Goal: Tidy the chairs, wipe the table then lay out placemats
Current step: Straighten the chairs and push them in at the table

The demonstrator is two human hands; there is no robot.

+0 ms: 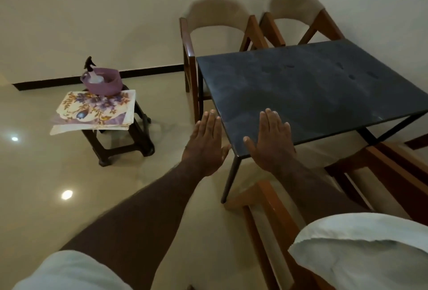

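Covering the table's (312, 86) near corner, the right hand (272, 141) is flat, fingers straight and together; the left hand (206, 143), also flat and empty, is just left of that corner. Placemats (97, 109) lie on a stool (126, 148) farther left; whether the right palm touches the table is unclear.

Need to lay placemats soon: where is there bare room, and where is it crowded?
The dark tabletop is bare from the two far chairs to its near edge; only the right hand is at its near left corner. Crowded: the stool, stacked with placemats under a purple basin holding a spray bottle.
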